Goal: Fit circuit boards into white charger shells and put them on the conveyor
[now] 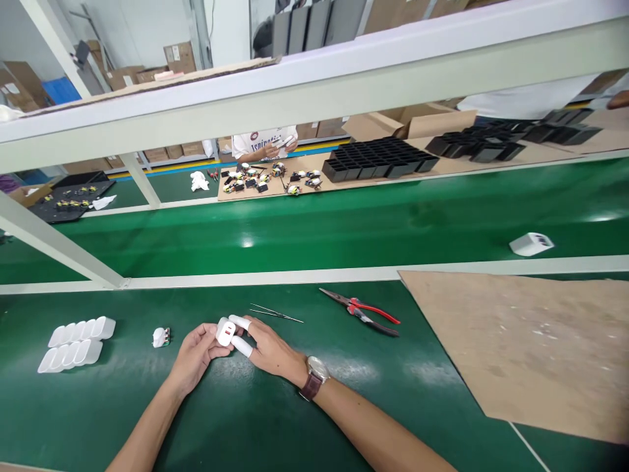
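Left of centre in the frame's lower half, I have the white two-port charger (225, 332) pinched between my left hand (193, 357) and right hand (272, 349), fingers closed to its width, best kept light and clear of its port face (227, 334).

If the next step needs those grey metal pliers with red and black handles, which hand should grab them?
Probably the right hand: it is nearer the pliers. The left hand is farther away, so it could hold the small white plastic block, now in both hands.
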`<state>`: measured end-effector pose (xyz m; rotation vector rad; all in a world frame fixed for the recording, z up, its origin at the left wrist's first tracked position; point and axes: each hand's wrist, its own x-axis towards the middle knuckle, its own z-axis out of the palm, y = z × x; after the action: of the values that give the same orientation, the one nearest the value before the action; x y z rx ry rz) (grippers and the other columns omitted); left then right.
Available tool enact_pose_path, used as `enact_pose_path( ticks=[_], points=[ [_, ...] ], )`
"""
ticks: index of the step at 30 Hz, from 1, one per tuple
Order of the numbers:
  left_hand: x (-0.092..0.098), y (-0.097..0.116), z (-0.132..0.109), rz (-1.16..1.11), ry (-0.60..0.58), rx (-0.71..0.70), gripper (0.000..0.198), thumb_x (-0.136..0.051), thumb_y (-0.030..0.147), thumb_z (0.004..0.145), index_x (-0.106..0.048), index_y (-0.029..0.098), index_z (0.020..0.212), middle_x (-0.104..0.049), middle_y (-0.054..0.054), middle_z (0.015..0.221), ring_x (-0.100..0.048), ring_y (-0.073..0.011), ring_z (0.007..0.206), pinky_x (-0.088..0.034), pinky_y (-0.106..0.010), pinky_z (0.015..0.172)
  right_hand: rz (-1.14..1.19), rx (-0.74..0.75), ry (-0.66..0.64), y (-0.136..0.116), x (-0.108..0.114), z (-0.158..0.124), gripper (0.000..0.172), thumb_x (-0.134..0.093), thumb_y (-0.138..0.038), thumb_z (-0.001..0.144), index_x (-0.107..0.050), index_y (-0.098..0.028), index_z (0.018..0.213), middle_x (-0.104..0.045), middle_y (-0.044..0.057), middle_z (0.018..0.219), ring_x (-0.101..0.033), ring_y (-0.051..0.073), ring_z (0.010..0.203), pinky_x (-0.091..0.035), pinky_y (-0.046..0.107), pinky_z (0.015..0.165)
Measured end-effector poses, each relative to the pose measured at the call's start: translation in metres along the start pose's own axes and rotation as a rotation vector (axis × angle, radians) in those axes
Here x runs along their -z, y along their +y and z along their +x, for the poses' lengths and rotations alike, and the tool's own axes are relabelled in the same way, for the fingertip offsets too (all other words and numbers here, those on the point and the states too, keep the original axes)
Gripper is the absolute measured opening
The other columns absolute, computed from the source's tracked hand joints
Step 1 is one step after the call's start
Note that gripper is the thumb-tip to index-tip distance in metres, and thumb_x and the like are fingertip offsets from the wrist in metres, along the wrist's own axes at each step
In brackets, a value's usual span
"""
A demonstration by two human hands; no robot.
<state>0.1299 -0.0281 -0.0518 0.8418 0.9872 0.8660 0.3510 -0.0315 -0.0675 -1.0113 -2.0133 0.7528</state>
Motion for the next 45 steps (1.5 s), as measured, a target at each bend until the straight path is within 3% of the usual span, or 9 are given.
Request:
enact_pose_path(
  ticks=[5, 13, 17, 24, 30, 33, 38, 41, 45],
  points=[
    [0.007, 0.016, 0.015, 0.357, 0.097, -0.191, 0.050, -0.074, 0.063, 0.090, -0.069, 0.014, 0.098, -0.077, -0.010, 0.089, -0.077, -0.0221, 0.079, -0.068, -0.039, 0.078, 0.002, -0.001, 0.017, 0.004, -0.003, -0.001, 0.037, -0.053, -0.025, 0.105, -0.053, -0.021, 0.142, -0.068, 0.009, 0.111, -0.067, 0.025, 0.102, -0.058, 0.043, 0.092],
    [0.061, 0.124, 0.115, 0.806, 0.468, -0.512, 0.025, -0.082, 0.036, 0.081, -0.067, 0.020, 0.095, -0.077, -0.009, 0.102, -0.075, -0.0287, 0.102, -0.059, -0.044, 0.097, -0.023, 0.041, 0.051, 0.010, -0.009, -0.005, 0.043, -0.050, -0.020, 0.103, -0.052, -0.024, 0.146, -0.069, 0.009, 0.114, -0.069, 0.024, 0.104, -0.060, 0.045, 0.096],
    [0.074, 0.134, 0.142, 0.967, 0.601, -0.575, 0.019, -0.079, 0.025, 0.081, -0.066, 0.020, 0.094, -0.077, -0.011, 0.096, -0.076, -0.0302, 0.098, -0.060, -0.044, 0.091, -0.045, 0.074, 0.060, 0.013, -0.010, -0.005, 0.040, -0.051, -0.017, 0.101, -0.057, -0.024, 0.141, -0.070, 0.009, 0.111, -0.071, 0.024, 0.101, -0.062, 0.043, 0.094],
    [0.098, 0.092, 0.067, 1.214, 0.591, -0.722, 0.045, -0.079, 0.034, 0.087, -0.065, 0.023, 0.128, -0.072, -0.010, 0.130, -0.067, -0.0286, 0.125, -0.055, -0.044, 0.107, -0.029, 0.141, 0.052, 0.025, -0.014, -0.008, 0.042, -0.048, -0.014, 0.101, -0.059, -0.026, 0.140, -0.069, 0.011, 0.122, -0.071, 0.024, 0.109, -0.062, 0.042, 0.098],
    [0.178, 0.086, -0.064, 1.338, 0.810, -0.758, 0.031, -0.071, 0.041, 0.094, -0.071, 0.023, 0.120, -0.065, -0.016, 0.133, -0.055, -0.0397, 0.134, -0.038, -0.065, 0.118, -0.078, 0.135, 0.033, 0.025, -0.020, -0.002, 0.040, -0.052, -0.024, 0.105, -0.056, -0.026, 0.144, -0.069, 0.011, 0.118, -0.071, 0.024, 0.100, -0.063, 0.042, 0.090],
    [0.215, 0.082, -0.099, 1.560, 0.876, -0.739, 0.027, -0.067, 0.043, 0.096, -0.074, 0.025, 0.116, -0.065, -0.017, 0.133, -0.053, -0.0427, 0.134, -0.041, -0.067, 0.114, -0.108, 0.149, -0.008, 0.013, -0.040, 0.017, 0.038, -0.053, -0.025, 0.104, -0.057, -0.024, 0.142, -0.069, 0.011, 0.117, -0.069, 0.023, 0.094, -0.063, 0.044, 0.088],
    [0.224, 0.084, -0.083, 1.588, 0.853, -0.692, 0.016, -0.065, 0.036, 0.094, -0.076, 0.024, 0.097, -0.066, -0.017, 0.133, -0.048, -0.0453, 0.140, -0.040, -0.071, 0.113, -0.166, 0.228, -0.149, -0.029, -0.099, 0.076, 0.054, -0.070, -0.027, 0.096, -0.052, -0.021, 0.147, -0.059, 0.016, 0.142, -0.059, 0.031, 0.127, -0.053, 0.052, 0.106],
    [0.202, 0.088, -0.055, 1.551, 0.782, -0.703, 0.015, -0.063, 0.029, 0.093, -0.072, 0.021, 0.084, -0.068, -0.018, 0.130, -0.052, -0.0444, 0.138, -0.044, -0.070, 0.111, -0.185, 0.273, -0.176, -0.049, -0.126, 0.103, 0.045, -0.071, -0.021, 0.094, -0.058, -0.023, 0.137, -0.063, 0.011, 0.135, -0.059, 0.028, 0.122, -0.053, 0.046, 0.102],
    [0.158, 0.078, -0.034, 1.458, 0.555, -0.722, 0.017, -0.059, 0.032, 0.099, -0.068, 0.022, 0.088, -0.066, -0.014, 0.139, -0.068, -0.0301, 0.122, -0.057, -0.047, 0.103, -0.266, 0.225, -0.147, -0.044, -0.124, 0.096, 0.033, -0.061, -0.015, 0.098, -0.061, -0.020, 0.130, -0.066, 0.011, 0.117, -0.061, 0.027, 0.108, -0.052, 0.045, 0.096]
  ],
)
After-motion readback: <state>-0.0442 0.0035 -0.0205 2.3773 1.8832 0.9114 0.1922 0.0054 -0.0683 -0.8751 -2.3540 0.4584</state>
